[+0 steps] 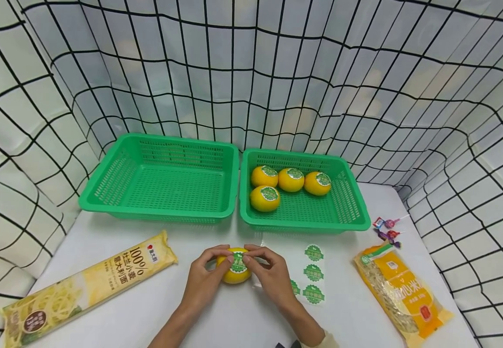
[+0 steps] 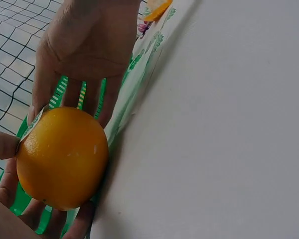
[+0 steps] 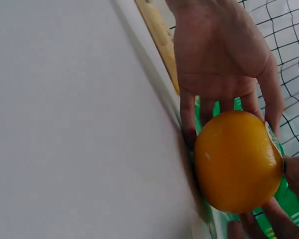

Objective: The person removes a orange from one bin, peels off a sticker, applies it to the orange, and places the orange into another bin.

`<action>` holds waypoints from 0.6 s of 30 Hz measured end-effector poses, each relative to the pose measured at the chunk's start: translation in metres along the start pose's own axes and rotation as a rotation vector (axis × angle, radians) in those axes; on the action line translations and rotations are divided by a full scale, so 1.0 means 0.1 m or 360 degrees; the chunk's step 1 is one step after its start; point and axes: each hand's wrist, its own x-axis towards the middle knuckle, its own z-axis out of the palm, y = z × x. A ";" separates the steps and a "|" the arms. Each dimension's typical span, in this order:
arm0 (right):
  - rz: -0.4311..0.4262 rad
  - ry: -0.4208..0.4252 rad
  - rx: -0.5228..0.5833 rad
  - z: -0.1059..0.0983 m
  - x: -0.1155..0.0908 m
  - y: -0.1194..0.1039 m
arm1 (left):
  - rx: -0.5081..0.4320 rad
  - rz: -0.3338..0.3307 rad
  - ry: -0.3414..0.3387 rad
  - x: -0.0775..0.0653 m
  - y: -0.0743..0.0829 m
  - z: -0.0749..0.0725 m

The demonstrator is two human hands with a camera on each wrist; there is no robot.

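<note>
An orange [image 1: 236, 278] sits on the white table between both hands, with a green-and-white round sticker [image 1: 237, 262] on its upper side. My left hand [image 1: 205, 274] holds it from the left, thumb on the sticker's edge. From the other side my right hand [image 1: 274, 276] holds the same fruit, its thumb at the sticker's right edge. In the left wrist view the orange [image 2: 65, 159] has fingers around both ends. The right wrist view shows the orange [image 3: 238, 162] with the sticker edge [image 3: 272, 138] under the thumbs.
A sheet of green stickers [image 1: 321, 261] lies right of the hands. Behind stand a green basket [image 1: 160, 212] and another basket [image 1: 308, 226] holding several stickered oranges [image 1: 265, 199]. A noodle packet [image 1: 90, 290], grain bag [image 1: 401, 295] and lollipops [image 1: 390, 224] flank them. Black netting [image 1: 255, 70] surrounds the table.
</note>
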 end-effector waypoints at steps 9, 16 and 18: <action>-0.0644 0.0217 -0.0708 0.06 -0.11 0.05 | 0.0089 0.0156 0.0062 -0.04 -0.12 -0.04; -0.0480 0.0074 -0.0604 0.06 -0.11 0.05 | 0.0098 0.0297 0.0118 -0.09 -0.14 -0.01; -0.0343 -0.0022 -0.0458 0.04 -0.10 0.02 | 0.0087 0.0258 0.0121 -0.09 -0.13 -0.01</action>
